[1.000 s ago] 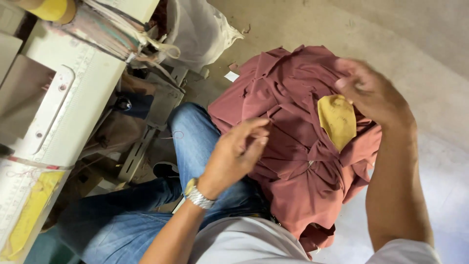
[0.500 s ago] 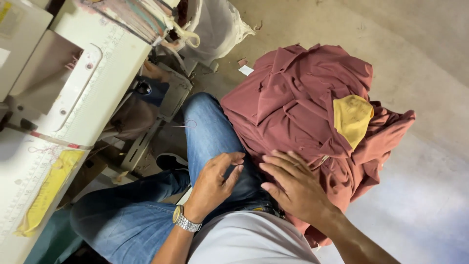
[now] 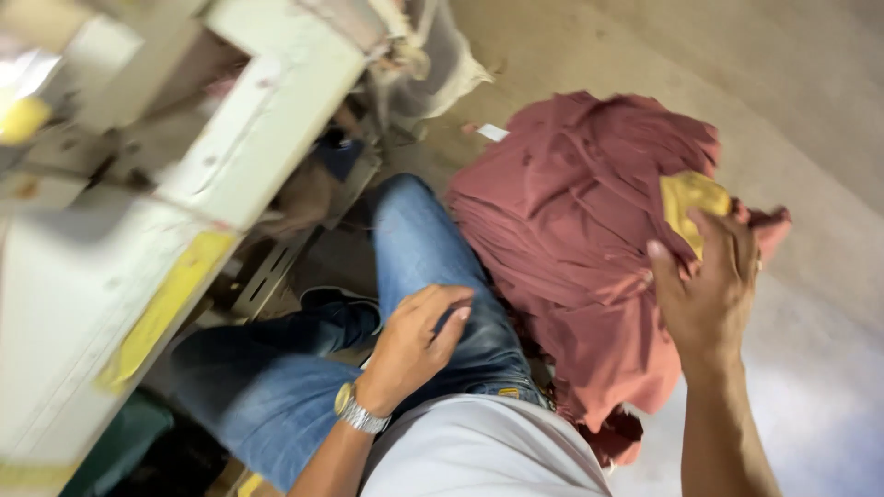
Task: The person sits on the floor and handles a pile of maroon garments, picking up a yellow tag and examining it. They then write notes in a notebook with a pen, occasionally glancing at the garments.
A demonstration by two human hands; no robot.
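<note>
Nearest the camera is a white shirt [image 3: 479,456] over the person's body, and above it blue jeans [image 3: 433,267] run from the lap up toward a bent knee. The left hand [image 3: 419,336] lies flat on the thigh, fingers loosely together, clamped on nothing; a metal watch [image 3: 357,411] sits on its wrist. The right hand [image 3: 709,294] is raised at the right edge of a reddish-brown garment [image 3: 571,221], fingers spread apart, its fingertips touching the cloth just below a yellow patch [image 3: 691,198]; whether it grips the cloth cannot be told. The garment is heaped on the floor [image 3: 810,110] and leans against the right side of the jeans. A small white tag [image 3: 493,132] shows at its far left edge. To the left stands a cream sewing machine [image 3: 175,184], blurred, with a yellow strip [image 3: 166,308] on its near side. Beyond it, at the top, lies a pale sack [image 3: 442,64].
</note>
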